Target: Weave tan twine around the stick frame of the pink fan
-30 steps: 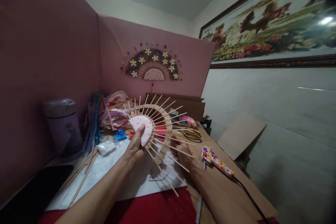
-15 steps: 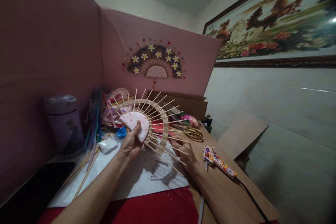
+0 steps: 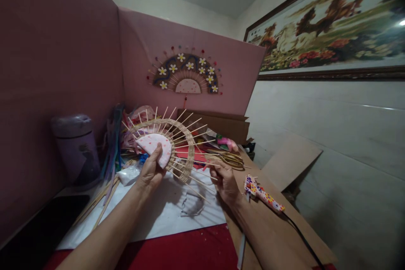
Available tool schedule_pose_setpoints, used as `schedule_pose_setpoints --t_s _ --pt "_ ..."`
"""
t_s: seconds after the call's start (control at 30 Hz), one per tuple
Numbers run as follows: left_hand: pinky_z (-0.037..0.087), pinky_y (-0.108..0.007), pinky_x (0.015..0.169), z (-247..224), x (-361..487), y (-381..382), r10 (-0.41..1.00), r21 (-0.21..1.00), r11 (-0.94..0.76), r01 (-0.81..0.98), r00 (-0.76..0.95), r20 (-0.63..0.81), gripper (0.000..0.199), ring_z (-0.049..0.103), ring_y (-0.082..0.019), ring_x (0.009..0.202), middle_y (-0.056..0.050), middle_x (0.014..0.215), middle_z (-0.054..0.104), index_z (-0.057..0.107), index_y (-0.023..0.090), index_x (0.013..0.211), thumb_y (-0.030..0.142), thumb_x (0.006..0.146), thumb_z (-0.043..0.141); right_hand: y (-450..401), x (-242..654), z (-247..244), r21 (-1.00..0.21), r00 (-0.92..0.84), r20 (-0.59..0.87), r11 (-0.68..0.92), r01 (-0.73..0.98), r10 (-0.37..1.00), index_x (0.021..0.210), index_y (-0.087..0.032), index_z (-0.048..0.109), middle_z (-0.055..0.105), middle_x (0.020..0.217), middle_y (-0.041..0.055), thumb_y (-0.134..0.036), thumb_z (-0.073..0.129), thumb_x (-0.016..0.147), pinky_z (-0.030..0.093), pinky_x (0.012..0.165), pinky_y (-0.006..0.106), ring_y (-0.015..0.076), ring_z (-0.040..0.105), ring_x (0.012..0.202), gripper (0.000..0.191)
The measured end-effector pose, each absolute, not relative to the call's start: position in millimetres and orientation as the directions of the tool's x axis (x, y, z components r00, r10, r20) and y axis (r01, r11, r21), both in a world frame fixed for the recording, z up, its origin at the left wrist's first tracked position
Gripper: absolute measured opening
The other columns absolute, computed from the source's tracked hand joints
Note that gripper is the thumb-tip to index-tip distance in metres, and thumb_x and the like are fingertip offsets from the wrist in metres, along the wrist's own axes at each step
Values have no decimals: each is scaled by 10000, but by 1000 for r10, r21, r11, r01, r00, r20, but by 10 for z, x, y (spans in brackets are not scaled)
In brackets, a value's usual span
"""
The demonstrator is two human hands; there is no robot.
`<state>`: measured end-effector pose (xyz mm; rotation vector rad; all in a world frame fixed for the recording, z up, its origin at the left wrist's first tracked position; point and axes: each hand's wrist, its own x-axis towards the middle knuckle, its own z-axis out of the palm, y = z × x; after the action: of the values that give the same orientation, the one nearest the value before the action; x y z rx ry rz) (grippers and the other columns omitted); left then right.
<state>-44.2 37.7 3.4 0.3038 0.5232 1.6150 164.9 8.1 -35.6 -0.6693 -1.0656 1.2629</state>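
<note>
My left hand (image 3: 152, 172) grips a half-round woven fan frame (image 3: 191, 152), its thumb over the white, pink-spotted half-disc (image 3: 155, 145) at the centre. Thin wooden sticks spread outward from that half-disc, and a tan woven band runs across them in an arc. The stick ends stick out past the band. On the fan's right, my right hand (image 3: 224, 179) has its fingers pinched together by the stick tips. What sits between those fingertips is too fine to make out. White paper (image 3: 158, 215) lies beneath the fan.
Right of my right hand rests a flower-patterned glue gun (image 3: 264, 194) with a black cord. Gold-handled scissors (image 3: 232, 159) lie behind it. A lilac flask (image 3: 77, 147) stands left, beside ribbons and loose sticks (image 3: 98, 202). A decorated fan (image 3: 190, 67) hangs on the pink panel.
The fan and my left hand have shifted slightly left. My right hand has turned a little, its pinched fingers now further from the woven band.
</note>
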Motion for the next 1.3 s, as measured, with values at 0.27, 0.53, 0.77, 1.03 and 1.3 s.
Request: schedule_pose_setpoints --t_s 0.27,0.53,0.77,1.03,1.3 --pt "546 -219 583 52 -475 397 983 492 -66 -868 -141 -116 99 638 -117 556 -28 675 688 628 123 857 86 765 622 72 1628 -279 -844 252 256 343 -411 933 605 -139 606 307 437 -78 -470 688 659 91 398 202 33 184 405 345" --pt "554 -226 632 42 -489 415 984 456 -85 -886 -145 -99 77 656 -119 601 -28 709 699 631 130 832 83 797 582 38 1640 -269 -863 336 460 503 -49 822 564 -176 552 312 455 -68 -400 685 691 162 430 248 65 239 438 290" --pt "554 -227 664 43 -503 417 988 425 -56 -903 -112 -108 125 656 -115 607 -30 702 699 644 121 898 81 804 572 28 1618 -220 -882 276 285 364 -298 918 609 -163 583 265 426 -87 -456 683 650 94 407 229 47 164 408 313" --pt "563 -232 647 58 -496 393 981 436 -2 -900 -86 -173 202 652 -116 591 -36 665 688 645 110 888 -17 790 523 109 1682 -291 -874 -113 21 -37 -484 993 667 -163 545 219 465 -112 -284 711 598 64 390 198 34 106 411 216" --pt "564 -231 698 23 -470 411 985 374 29 -927 -36 -168 223 662 -112 607 -41 688 697 643 109 949 -5 811 509 34 1643 -260 -906 -344 -53 -190 -378 937 627 -167 473 181 468 -118 -249 726 612 56 375 195 30 81 407 267"
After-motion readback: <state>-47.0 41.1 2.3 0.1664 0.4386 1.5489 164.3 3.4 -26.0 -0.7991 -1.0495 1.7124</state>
